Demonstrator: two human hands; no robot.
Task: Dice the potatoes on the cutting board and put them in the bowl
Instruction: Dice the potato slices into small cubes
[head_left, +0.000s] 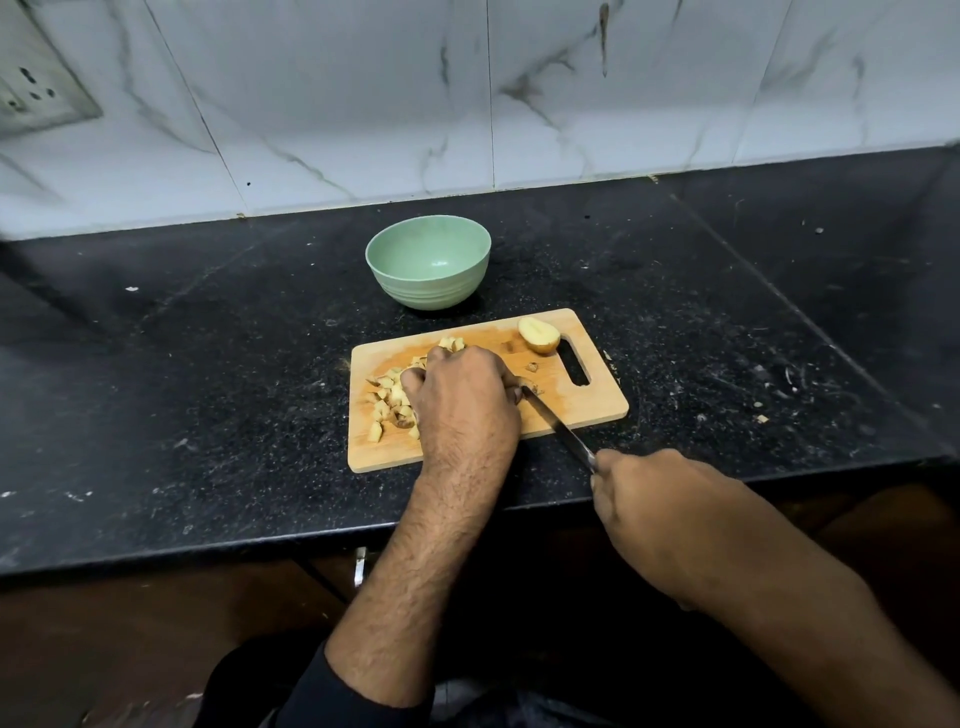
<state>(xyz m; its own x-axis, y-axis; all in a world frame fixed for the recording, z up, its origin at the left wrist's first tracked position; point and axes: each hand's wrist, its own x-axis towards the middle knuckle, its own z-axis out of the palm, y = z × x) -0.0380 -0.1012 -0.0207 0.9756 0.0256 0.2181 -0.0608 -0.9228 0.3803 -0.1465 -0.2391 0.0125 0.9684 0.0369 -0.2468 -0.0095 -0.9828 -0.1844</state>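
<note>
It was a home kitchen; a black speckled stone counter ran under a wall of white marbled tiles; a wall socket sat at the left; a wooden cutting board and a green bowl stood on the counter.

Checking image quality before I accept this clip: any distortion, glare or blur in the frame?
Head view: wide-angle bending curves the counter edge and wall tiles; soft glare on the marble wall; the socket at the left edge is smeared; the cutting board, bowl and both hands are reasonably sharp; below the counter it is dark.
</note>
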